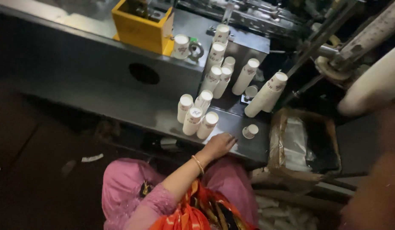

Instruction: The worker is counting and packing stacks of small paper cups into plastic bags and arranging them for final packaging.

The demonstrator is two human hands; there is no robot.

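Paper cup stacks (207, 125) stand upright on the dark surface (133, 108), just beyond the left hand (220, 145), which lies flat, fingers loose, holding nothing. Single cup (250, 130) lies just beside. Right hand is out of view. Cups look light, thin and crushable; grip a stack low around its sides.

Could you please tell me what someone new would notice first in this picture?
Probably the white paper cup stacks standing clustered on the dark metal ledge at centre. A hand with a gold bangle rests flat on the ledge just below them, beside a single small cup. A yellow box sits at the top.
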